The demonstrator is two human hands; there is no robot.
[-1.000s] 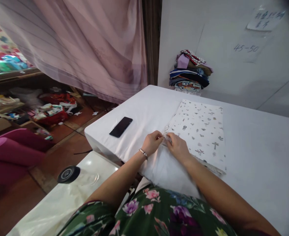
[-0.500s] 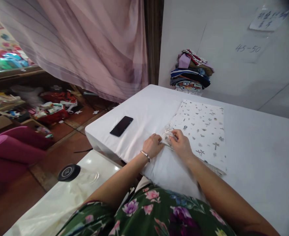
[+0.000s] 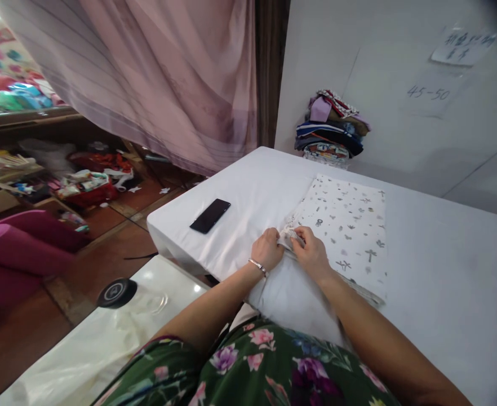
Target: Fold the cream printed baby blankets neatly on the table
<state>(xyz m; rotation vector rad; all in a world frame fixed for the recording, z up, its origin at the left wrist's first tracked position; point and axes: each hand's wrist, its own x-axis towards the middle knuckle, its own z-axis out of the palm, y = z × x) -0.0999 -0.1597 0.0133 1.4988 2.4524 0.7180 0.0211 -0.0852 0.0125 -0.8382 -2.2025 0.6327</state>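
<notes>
A folded white cloth (image 3: 345, 225) with a small grey plant-like print lies flat on the white-covered table. Its near-left edge is gathered and bunched up. My left hand (image 3: 267, 248), with a bracelet at the wrist, is closed at the left end of that gathered edge. Just to its right, my right hand (image 3: 310, 248) pinches the same bunched edge between thumb and fingers. The two hands are close together, and parts of the fingertips are hidden by the folds. What kind of piece the cloth is, I cannot tell.
A black phone (image 3: 210, 216) lies on the white table (image 3: 438, 270) left of my hands. Folded clothes (image 3: 333, 129) are stacked by the wall. A lower cream-covered surface (image 3: 147, 316) holds a round black object (image 3: 117, 293). Pink rolls (image 3: 24, 248) stand at the left.
My left hand has shifted slightly right, closer to my right hand, and its fingers are more curled over the cloth edge. The bunched edge has changed shape a little. The camera view has shifted slightly.
</notes>
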